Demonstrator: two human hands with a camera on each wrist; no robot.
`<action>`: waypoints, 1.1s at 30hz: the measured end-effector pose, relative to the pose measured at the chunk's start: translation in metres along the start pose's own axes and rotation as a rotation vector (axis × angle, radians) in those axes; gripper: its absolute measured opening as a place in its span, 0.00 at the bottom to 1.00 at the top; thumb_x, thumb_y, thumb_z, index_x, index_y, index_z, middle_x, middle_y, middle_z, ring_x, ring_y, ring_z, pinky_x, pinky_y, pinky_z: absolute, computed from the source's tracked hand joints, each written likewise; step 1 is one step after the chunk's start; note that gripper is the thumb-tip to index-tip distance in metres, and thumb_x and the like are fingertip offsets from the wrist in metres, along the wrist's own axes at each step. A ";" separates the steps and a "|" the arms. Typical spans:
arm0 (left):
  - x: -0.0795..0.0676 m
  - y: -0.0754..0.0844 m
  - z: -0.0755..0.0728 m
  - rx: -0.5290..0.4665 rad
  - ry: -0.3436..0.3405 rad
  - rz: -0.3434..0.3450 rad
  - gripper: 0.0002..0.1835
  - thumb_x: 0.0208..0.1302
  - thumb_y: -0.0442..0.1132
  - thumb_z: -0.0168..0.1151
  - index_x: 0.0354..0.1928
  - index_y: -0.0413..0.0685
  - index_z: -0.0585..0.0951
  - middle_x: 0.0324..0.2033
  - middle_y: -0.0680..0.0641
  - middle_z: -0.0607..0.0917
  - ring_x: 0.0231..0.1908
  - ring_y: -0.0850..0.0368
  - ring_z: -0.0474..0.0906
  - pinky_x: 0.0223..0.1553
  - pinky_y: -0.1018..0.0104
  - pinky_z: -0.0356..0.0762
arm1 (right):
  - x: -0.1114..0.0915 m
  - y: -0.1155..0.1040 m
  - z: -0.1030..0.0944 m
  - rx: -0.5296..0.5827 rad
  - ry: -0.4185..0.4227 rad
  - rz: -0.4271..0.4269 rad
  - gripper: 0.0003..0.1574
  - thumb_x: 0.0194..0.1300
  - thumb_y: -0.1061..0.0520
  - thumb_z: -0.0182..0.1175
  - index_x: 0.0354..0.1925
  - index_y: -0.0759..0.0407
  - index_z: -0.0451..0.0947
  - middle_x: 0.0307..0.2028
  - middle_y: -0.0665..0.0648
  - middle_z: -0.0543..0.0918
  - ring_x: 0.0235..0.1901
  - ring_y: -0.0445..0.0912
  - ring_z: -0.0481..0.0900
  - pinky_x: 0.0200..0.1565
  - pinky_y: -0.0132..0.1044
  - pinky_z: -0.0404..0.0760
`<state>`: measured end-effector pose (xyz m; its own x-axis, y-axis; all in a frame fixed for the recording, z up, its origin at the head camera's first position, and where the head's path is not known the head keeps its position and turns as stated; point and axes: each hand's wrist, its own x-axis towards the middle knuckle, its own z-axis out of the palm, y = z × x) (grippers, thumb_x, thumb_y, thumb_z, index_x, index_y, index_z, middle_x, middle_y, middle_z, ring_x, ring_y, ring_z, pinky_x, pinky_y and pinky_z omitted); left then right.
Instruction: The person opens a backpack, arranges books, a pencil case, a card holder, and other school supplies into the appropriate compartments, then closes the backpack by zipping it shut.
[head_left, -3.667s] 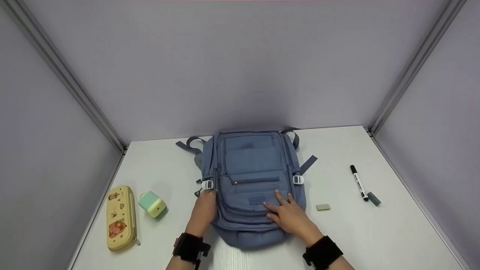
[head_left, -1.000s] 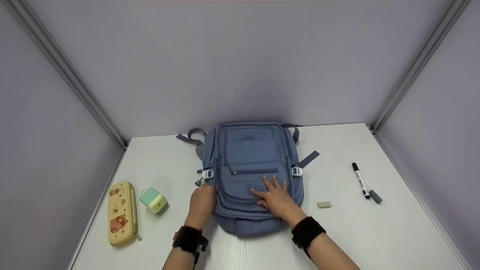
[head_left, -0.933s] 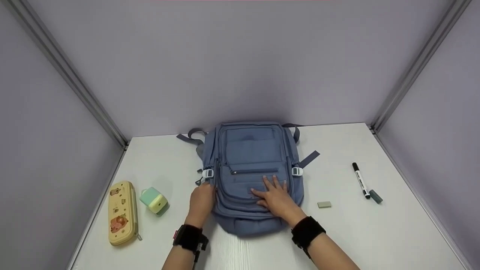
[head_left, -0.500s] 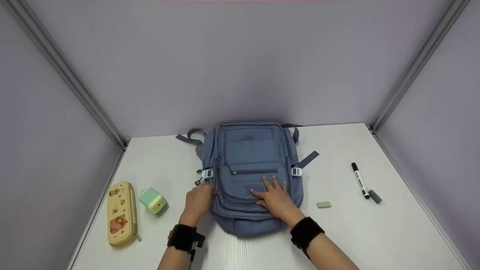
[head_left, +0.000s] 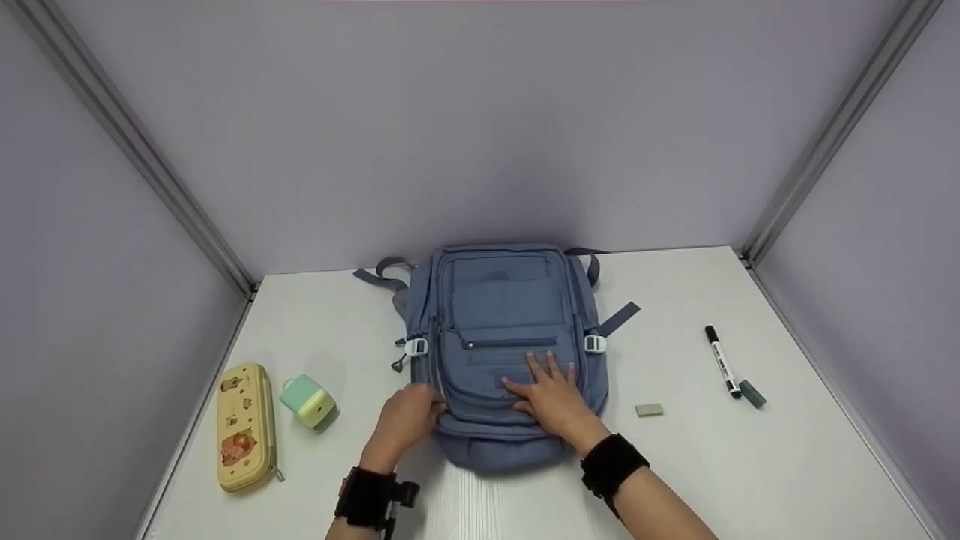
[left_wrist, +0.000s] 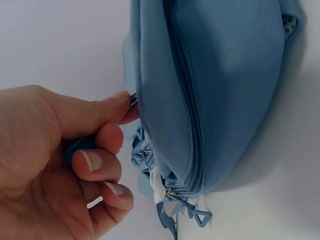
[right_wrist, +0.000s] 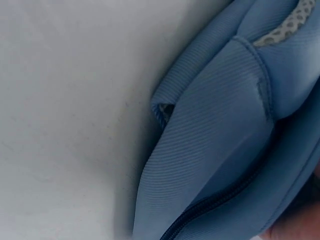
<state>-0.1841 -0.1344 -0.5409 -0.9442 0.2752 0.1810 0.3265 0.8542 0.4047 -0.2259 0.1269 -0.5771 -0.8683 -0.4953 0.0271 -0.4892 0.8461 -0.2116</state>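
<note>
A blue backpack (head_left: 506, 300) lies front side up on the white table. My left hand (head_left: 409, 416) is at its left edge, low on the side zip. In the left wrist view, my thumb and forefinger pinch a zipper pull (left_wrist: 133, 101) by its metal end; a blue tab shows within the curled fingers. My right hand (head_left: 553, 397) rests on the lower front of the bag, fingers straight and spread. Only a bit of that hand shows at the lower right of the right wrist view, beside the bag's zipped side.
Left of the bag are a yellow pencil case (head_left: 246, 427) and a small green-and-yellow box-shaped thing (head_left: 309, 401). To the right lie a small greenish block (head_left: 649, 410), a black-and-white marker (head_left: 721, 361) and a dark green piece (head_left: 752, 394). Panels wall in the table.
My left hand has slid down the bag's left edge toward me, baring the cord end below the white buckle. The bag and right hand sit slightly farther back than in the oldest frame.
</note>
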 end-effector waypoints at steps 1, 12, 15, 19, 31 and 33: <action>-0.002 0.002 0.001 -0.006 -0.002 0.000 0.10 0.58 0.31 0.69 0.20 0.47 0.82 0.16 0.54 0.76 0.19 0.58 0.72 0.22 0.61 0.71 | 0.000 0.000 0.000 -0.001 0.001 0.001 0.28 0.68 0.41 0.57 0.64 0.39 0.75 0.71 0.69 0.59 0.69 0.74 0.49 0.57 0.75 0.55; -0.006 0.030 0.017 -0.158 -0.069 0.047 0.21 0.61 0.31 0.66 0.13 0.51 0.70 0.13 0.59 0.67 0.16 0.65 0.64 0.21 0.66 0.65 | 0.000 0.001 0.002 -0.035 0.010 -0.004 0.28 0.67 0.42 0.58 0.65 0.38 0.75 0.71 0.69 0.59 0.68 0.73 0.51 0.56 0.75 0.58; -0.005 0.039 0.023 -0.125 -0.060 0.039 0.12 0.61 0.33 0.67 0.19 0.47 0.81 0.16 0.57 0.76 0.19 0.63 0.73 0.23 0.63 0.71 | -0.001 0.001 0.002 -0.039 0.002 -0.009 0.28 0.68 0.42 0.57 0.65 0.39 0.74 0.71 0.69 0.59 0.69 0.73 0.51 0.56 0.75 0.58; -0.005 0.048 0.029 -0.072 -0.018 0.001 0.07 0.60 0.38 0.70 0.24 0.47 0.85 0.20 0.54 0.82 0.22 0.58 0.79 0.25 0.60 0.75 | -0.002 0.001 0.000 -0.001 0.006 -0.028 0.27 0.69 0.45 0.58 0.65 0.42 0.74 0.71 0.70 0.58 0.68 0.74 0.51 0.57 0.74 0.56; -0.001 0.049 0.038 -0.063 0.227 -0.023 0.12 0.55 0.40 0.73 0.19 0.50 0.81 0.17 0.55 0.80 0.17 0.62 0.74 0.20 0.66 0.71 | -0.009 -0.029 -0.007 0.219 0.175 -0.198 0.23 0.62 0.51 0.68 0.55 0.52 0.81 0.43 0.53 0.72 0.43 0.47 0.71 0.44 0.42 0.74; 0.000 0.051 0.036 -0.076 0.236 -0.015 0.13 0.55 0.40 0.72 0.18 0.51 0.79 0.17 0.55 0.78 0.17 0.62 0.74 0.19 0.65 0.70 | -0.009 -0.037 -0.007 0.247 0.189 -0.229 0.22 0.61 0.49 0.69 0.53 0.52 0.81 0.39 0.50 0.72 0.39 0.44 0.69 0.40 0.39 0.73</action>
<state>-0.1688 -0.0750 -0.5525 -0.9158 0.1444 0.3748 0.3231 0.8192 0.4737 -0.2006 0.1017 -0.5631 -0.7497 -0.6016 0.2758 -0.6580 0.6333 -0.4073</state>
